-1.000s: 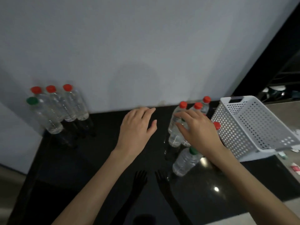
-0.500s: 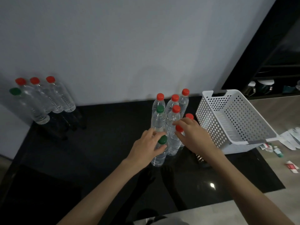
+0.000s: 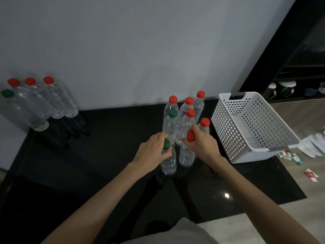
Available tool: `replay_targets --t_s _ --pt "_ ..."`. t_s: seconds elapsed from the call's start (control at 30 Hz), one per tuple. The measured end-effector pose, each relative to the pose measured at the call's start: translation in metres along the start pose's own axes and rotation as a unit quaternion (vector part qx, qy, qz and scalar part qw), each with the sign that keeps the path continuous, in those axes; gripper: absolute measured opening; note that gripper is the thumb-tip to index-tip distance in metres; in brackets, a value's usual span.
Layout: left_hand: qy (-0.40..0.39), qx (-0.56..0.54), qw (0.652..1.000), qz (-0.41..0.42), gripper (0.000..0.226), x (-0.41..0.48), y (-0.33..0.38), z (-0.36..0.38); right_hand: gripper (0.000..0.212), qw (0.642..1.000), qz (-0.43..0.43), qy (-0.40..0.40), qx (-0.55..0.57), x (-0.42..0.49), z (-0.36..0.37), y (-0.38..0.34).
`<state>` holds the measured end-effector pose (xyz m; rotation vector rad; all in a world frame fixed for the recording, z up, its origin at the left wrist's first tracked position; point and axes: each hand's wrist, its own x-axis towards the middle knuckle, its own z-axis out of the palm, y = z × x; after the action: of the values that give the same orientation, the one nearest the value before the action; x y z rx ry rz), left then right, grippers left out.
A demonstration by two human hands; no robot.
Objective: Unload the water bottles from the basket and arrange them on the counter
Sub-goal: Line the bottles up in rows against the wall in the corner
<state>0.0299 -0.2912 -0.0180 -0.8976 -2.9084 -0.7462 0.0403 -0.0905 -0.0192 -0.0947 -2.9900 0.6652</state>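
Basket looks emptied; final arranging under way.
White perforated plastic basket at three o'clock; left hand clamps green-capped clear bottle, right hand red-capped clear bottle on black worktop.

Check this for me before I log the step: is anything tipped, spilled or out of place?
No spill shows. The white basket sits tilted on the black counter, apparently empty. Small packets lie scattered on the floor at right. The bottles stand upright; left hand and right hand each grip one.
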Motion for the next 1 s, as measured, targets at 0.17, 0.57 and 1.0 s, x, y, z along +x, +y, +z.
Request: replay_targets --t_s 0.17,0.57,1.0 --pt "0.012 -0.063 0.996 -0.063 0.024 0.0 -0.016 -0.006 0.029 0.999 -0.043 0.004 0.031 0.001 0.008 -0.013" --pt "0.057 -0.058 0.987 -0.141 0.021 -0.036 -0.067 -0.061 0.017 0.968 -0.178 -0.028 0.172 0.045 -0.012 -0.081" --pt "0.076 0.002 0.981 -0.179 0.018 -0.072 -0.219 -0.169 0.013 0.954 -0.163 -0.057 0.247 0.117 0.058 -0.218"
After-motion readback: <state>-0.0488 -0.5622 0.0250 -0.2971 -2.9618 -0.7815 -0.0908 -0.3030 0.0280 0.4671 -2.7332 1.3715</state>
